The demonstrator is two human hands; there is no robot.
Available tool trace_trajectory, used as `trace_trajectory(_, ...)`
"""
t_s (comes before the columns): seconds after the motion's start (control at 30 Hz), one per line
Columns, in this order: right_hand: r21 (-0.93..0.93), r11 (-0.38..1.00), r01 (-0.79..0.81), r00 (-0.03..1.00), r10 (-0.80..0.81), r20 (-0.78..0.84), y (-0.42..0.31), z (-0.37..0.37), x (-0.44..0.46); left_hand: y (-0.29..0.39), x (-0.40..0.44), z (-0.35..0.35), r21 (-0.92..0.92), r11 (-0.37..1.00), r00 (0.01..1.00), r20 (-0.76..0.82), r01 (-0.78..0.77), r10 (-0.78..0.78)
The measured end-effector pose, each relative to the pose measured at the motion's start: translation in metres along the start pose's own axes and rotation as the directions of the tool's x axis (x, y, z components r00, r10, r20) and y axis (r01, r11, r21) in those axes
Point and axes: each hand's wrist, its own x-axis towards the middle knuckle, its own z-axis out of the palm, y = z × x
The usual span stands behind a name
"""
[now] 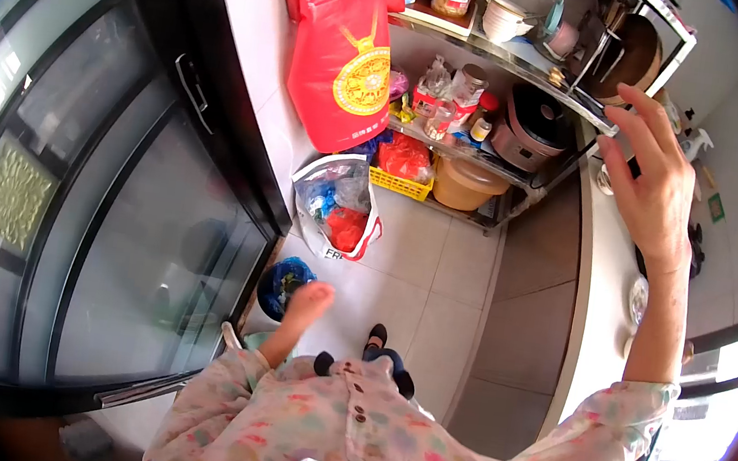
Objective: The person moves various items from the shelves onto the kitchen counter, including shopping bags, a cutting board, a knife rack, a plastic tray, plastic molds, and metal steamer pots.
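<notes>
Right hand (656,199) apparently near shelf (509,63)

Bright light is admitted at the window (712,434) below the right hand (655,192), where detail is overexposed. Pale reflections are cast on the glass door (170,275) beside the left hand (304,308), which is slightly blurred. Straight lines are bowed; outer edges are masked by black vignetting.

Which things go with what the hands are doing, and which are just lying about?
With the hands:
- right hand, raised, fingers spread, nearest the metal shelf
- left hand, blurred, nearest the blue-lined bin

Just about:
- big red bag
- rice cooker
- yellow basket
</notes>
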Motion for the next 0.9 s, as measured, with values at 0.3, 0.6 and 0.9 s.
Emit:
trace_trajectory(0.3,0.255,0.967,-0.003,1.0,0.007,-0.017,0.154,0.188,0.064,0.22,0.118,0.039,0.017,0.973,0.874,-0.435,-0.23,0.214)
trace_trajectory(0.6,0.368,0.919,0.142,0.99,-0.123,-0.074,0.163,0.298,0.185,0.454,0.242,-0.015,0.083,0.633,0.463,-0.608,-0.77,0.644)
trace_trajectory(0.9,0.581,0.811,0.072,0.995,-0.016,-0.101,0.153,0.423,0.339,0.617,0.368,0.004,0.918,0.086,-0.202,-0.176,-0.387,0.964)
